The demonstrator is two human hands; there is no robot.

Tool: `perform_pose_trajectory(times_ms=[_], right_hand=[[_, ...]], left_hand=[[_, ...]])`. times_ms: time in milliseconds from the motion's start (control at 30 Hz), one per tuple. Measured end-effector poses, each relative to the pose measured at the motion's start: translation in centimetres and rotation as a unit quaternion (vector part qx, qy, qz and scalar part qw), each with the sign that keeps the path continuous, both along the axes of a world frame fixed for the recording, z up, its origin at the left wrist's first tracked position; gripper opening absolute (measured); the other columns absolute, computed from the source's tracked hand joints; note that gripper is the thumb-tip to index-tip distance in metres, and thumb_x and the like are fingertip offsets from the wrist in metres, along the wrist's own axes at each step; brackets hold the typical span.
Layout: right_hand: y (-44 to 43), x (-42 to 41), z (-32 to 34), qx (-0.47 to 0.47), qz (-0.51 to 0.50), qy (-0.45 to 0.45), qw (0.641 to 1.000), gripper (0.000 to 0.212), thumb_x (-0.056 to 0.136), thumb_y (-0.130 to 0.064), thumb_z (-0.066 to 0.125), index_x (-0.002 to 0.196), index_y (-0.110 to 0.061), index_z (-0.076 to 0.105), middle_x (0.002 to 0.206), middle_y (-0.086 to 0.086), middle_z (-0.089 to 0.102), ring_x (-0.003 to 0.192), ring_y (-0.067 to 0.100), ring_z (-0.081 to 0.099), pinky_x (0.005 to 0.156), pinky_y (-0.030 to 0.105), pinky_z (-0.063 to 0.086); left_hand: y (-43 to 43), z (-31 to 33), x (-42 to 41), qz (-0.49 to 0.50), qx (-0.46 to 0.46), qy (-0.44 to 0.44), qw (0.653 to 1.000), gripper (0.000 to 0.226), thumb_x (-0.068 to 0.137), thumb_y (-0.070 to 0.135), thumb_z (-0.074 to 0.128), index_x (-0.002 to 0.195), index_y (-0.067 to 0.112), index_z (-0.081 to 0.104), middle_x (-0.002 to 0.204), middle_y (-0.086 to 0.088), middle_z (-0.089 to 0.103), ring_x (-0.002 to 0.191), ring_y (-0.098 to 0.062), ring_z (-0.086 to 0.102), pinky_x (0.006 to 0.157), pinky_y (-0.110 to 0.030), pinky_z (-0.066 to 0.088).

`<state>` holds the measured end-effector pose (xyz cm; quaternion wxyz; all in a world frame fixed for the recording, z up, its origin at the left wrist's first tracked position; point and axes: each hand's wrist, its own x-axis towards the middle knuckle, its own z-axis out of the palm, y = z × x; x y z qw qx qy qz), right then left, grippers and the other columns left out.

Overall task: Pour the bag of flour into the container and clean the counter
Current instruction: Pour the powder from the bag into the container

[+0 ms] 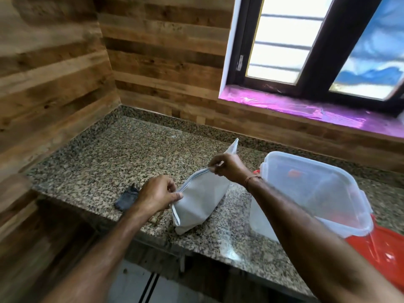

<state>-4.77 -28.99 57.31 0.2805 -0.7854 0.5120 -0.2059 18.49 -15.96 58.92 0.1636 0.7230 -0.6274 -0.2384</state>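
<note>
Both hands (188,184) on flour bag (201,202)

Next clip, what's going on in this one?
A person stands at a granite counter with both hands on the top edge of a pale zip bag. The left hand pinches one end of the seal and the right hand pinches further along. The clear container sits to the right with its lid on. A dark cloth lies to the left.

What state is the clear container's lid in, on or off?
On. The translucent lid covers the container to the right of the flour bag. Whether its side clips are latched cannot be told.
</note>
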Motion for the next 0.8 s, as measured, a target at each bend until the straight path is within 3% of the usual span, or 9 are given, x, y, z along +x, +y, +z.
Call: perform_pose_trajectory(times_ms=[100,167,267,400,500,600,700,800], right_hand=[[3.0,1.7,-0.3,-0.015,0.067,0.010,0.998,0.024,0.086,-0.007,0.079,0.110,-0.006,0.076,0.103,0.000,0.072,0.078,-0.003,0.062,0.076,0.012,0.055],[4.5,2.5,-0.6,-0.015,0.091,-0.001,0.996,0.029,0.086,-0.006,0.079,0.115,-0.008,0.075,0.104,-0.007,0.067,0.077,-0.015,0.058,0.070,0.003,0.050],[5.7,3.7,-0.9,-0.018,0.137,-0.028,0.990,0.029,0.085,-0.010,0.080,0.114,-0.014,0.076,0.105,-0.007,0.069,0.078,-0.013,0.061,0.069,0.005,0.048],[7.4,5.6,-1.1,-0.001,0.176,-0.077,0.981,0.031,0.081,-0.019,0.085,0.111,-0.017,0.076,0.103,-0.008,0.070,0.086,0.001,0.065,0.079,0.015,0.053],[8.7,6.9,-1.6,0.011,0.177,-0.119,0.977,0.020,0.080,-0.027,0.086,0.095,-0.017,0.077,0.091,-0.010,0.071,0.080,0.003,0.065,0.073,0.021,0.053],[8.7,7.4,-2.0,0.052,0.123,-0.173,0.976,0.021,0.083,-0.033,0.083,0.079,-0.014,0.075,0.077,0.002,0.075,0.071,0.013,0.068,0.068,0.036,0.056],[8.7,7.2,-1.9,0.116,0.100,-0.220,0.963,0.024,0.088,-0.032,0.078,0.080,-0.009,0.075,0.072,0.009,0.072,0.065,0.011,0.060,0.059,0.030,0.048],[8.2,6.6,-1.4,0.197,0.069,-0.274,0.939,0.017,0.091,-0.016,0.073,0.088,0.001,0.075,0.075,0.009,0.071,0.065,0.013,0.062,0.054,0.022,0.047]], left_hand=[[0.3,0.9,0.5,0.001,0.035,0.046,0.998,0.012,0.085,0.021,0.081,0.079,0.015,0.072,0.072,0.000,0.073,0.063,-0.013,0.070,0.053,-0.023,0.050],[0.5,1.3,0.6,0.013,0.068,0.109,0.992,0.005,0.087,0.009,0.078,0.087,0.011,0.073,0.082,-0.007,0.075,0.068,-0.016,0.071,0.053,-0.023,0.053],[0.5,1.9,1.2,0.057,0.098,0.254,0.960,0.017,0.088,-0.002,0.073,0.103,0.005,0.070,0.094,-0.014,0.074,0.073,-0.018,0.070,0.064,-0.030,0.059],[0.2,3.5,0.6,0.132,0.055,0.381,0.913,0.019,0.090,-0.008,0.067,0.108,-0.001,0.065,0.084,-0.013,0.069,0.054,-0.009,0.063,0.045,-0.019,0.050],[-0.3,4.2,-0.8,0.161,0.016,0.406,0.899,0.019,0.091,-0.013,0.061,0.105,0.000,0.063,0.076,-0.011,0.064,0.043,-0.004,0.058,0.041,-0.017,0.049],[-0.7,3.9,-1.4,0.176,-0.022,0.442,0.879,0.013,0.094,-0.002,0.065,0.105,0.005,0.063,0.076,-0.006,0.063,0.046,-0.004,0.057,0.042,-0.017,0.048],[0.7,2.0,-1.1,0.214,-0.070,0.433,0.873,0.020,0.097,0.026,0.067,0.108,0.010,0.064,0.080,0.001,0.063,0.053,-0.005,0.055,0.045,-0.019,0.045],[4.0,-1.4,-1.1,0.222,-0.089,0.339,0.910,0.016,0.096,0.027,0.069,0.108,0.017,0.068,0.089,0.002,0.069,0.076,-0.013,0.063,0.060,-0.024,0.049]])
